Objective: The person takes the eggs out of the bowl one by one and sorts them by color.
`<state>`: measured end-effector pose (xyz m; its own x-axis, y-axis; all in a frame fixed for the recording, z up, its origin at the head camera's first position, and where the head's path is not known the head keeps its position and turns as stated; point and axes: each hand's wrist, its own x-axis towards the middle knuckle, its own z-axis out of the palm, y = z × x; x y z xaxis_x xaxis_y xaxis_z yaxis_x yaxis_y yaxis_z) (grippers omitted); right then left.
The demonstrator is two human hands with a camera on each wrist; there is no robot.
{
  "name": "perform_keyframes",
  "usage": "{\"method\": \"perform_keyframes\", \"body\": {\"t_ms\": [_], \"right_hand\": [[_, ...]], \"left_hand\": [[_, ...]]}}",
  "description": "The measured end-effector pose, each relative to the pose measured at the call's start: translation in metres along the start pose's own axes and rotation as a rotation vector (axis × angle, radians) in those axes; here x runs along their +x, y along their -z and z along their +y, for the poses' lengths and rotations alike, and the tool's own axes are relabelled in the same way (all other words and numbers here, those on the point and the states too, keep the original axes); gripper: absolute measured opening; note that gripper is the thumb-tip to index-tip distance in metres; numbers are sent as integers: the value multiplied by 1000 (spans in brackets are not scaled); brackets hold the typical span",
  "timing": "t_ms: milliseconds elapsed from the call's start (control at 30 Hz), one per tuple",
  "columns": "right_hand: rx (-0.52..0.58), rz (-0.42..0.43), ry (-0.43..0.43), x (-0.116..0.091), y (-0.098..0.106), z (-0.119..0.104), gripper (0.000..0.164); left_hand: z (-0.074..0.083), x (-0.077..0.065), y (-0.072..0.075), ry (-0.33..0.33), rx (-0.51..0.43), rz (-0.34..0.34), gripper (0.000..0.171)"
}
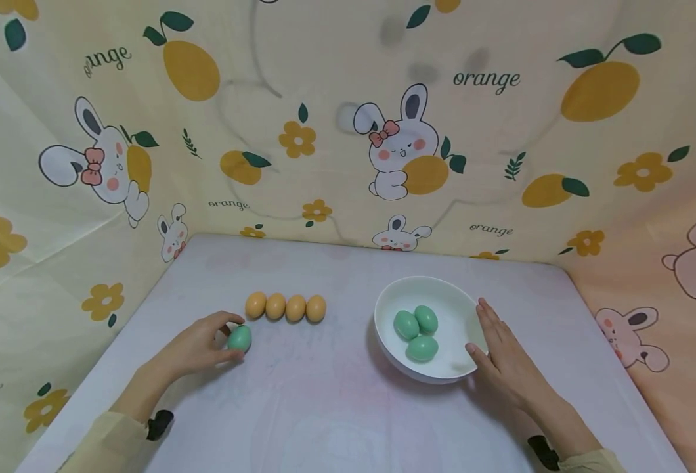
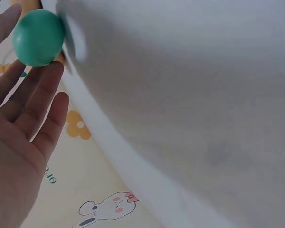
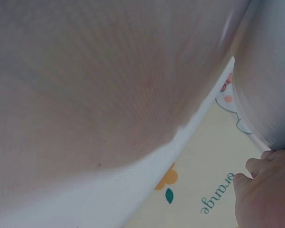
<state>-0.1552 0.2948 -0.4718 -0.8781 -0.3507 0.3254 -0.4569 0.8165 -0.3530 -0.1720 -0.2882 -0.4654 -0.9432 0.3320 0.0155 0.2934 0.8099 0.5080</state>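
Observation:
Toward the left of the table, my left hand (image 1: 200, 345) has its thumb and fingertips around a green egg (image 1: 239, 338), pinching it. The left wrist view shows that same green egg (image 2: 39, 38) between the thumb and fingers of the left hand (image 2: 26, 123). A white bowl (image 1: 383, 292) holds three green eggs, one of them a green egg (image 1: 421, 349) at the front. My right hand (image 1: 513, 364) rests against the bowl's right side, fingers straight. In the right wrist view, the right hand (image 3: 268, 190) touches the outer wall of the bowl (image 3: 268, 71).
Several orange-yellow eggs (image 1: 295, 308) stand in a row just beyond the left hand. The white tabletop (image 1: 301, 420) ends at a back edge, where a patterned cloth (image 1: 336, 171) hangs behind and along both sides.

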Motion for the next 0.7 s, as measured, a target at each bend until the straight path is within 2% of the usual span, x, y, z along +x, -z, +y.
{"method": "perform_keyframes", "body": {"t_ms": [200,333,467,700], "right_hand": [[-3,-2,7,0,-2,3,77],[-1,-7,3,-1,-2,3,77],[1,-14,-4,-1,-2,2,77],[0,-15,-7,0,-1,2,77]], "left_hand": [[9,-1,9,49,16,9,62],[17,-1,16,40,29,37,59],[27,1,23,-7,26,83,56],[52,14,25,-171,18,196,46]]}}
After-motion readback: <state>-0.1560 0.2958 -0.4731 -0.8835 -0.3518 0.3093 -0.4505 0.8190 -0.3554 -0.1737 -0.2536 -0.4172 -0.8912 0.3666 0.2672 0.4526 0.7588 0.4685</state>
